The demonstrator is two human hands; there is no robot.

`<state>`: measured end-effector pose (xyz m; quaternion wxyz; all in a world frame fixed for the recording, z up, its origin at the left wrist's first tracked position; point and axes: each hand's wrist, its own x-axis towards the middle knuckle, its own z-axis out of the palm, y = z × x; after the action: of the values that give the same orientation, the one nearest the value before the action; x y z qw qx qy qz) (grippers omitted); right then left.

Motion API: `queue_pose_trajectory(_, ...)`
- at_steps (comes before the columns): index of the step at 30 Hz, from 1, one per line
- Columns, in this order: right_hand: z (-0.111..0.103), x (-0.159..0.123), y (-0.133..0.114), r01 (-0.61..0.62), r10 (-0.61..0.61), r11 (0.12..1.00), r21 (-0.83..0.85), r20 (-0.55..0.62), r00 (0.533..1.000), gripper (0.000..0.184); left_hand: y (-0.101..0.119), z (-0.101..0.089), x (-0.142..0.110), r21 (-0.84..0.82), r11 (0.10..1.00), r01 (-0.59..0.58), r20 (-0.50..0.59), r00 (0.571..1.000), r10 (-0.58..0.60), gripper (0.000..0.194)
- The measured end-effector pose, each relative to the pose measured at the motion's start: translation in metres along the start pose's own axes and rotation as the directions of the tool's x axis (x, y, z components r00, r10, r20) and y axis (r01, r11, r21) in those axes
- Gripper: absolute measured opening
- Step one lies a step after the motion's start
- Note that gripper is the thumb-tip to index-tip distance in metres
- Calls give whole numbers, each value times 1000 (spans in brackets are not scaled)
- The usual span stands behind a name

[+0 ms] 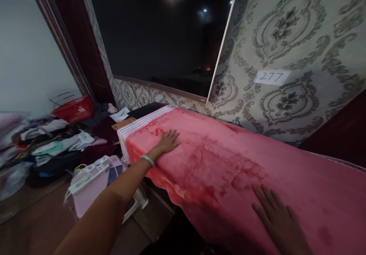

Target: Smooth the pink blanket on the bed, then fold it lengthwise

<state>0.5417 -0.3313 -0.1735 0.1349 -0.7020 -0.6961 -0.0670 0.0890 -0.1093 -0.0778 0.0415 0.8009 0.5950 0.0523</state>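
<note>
A pink plush blanket (217,140) with a striped border at its left end lies spread over a long raised surface and hangs down at the front. Darker brushed marks show across its pile. My left hand (168,141), with a bracelet at the wrist, rests flat on the blanket near the striped end, fingers stretched out. Nearer to me on the right, my right hand (274,213) lies on or just over the same blanket, fingers spread. Neither hand grips anything. What supports the blanket is mostly hidden beneath it.
A large dark television (166,33) hangs on the patterned wall, with a paper marked 277 (271,77) to its right. At left are heaped clothes (63,144), a red basket (76,108) and a white power strip (90,175) on a small pink-topped stool (85,201).
</note>
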Motion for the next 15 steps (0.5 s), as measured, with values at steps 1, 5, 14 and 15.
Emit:
queue_pose_trajectory(1, 0, 0, 1, 1, -1, 1000, 7, -6, 1000, 69, -11, -2, 2, 8, 998, 61, -22, 998, -61, 66)
queue_pose_trajectory(5, 3, -2, 4, 8, -7, 1000, 26, -21, 1000, 69, -61, -16, 4, 32, 972, 233, -59, 971, -231, 68)
queue_pose_trajectory(14, 2, -3, 3, 9, -9, 1000, 12, 1, 1000, 70, -106, -29, 7, 50, 857, 512, -82, 858, -508, 74)
queue_pose_trajectory(15, -1, -2, 1, 4, -4, 1000, 5, 16, 1000, 70, -105, -30, 7, 54, 855, 515, -76, 856, -511, 74)
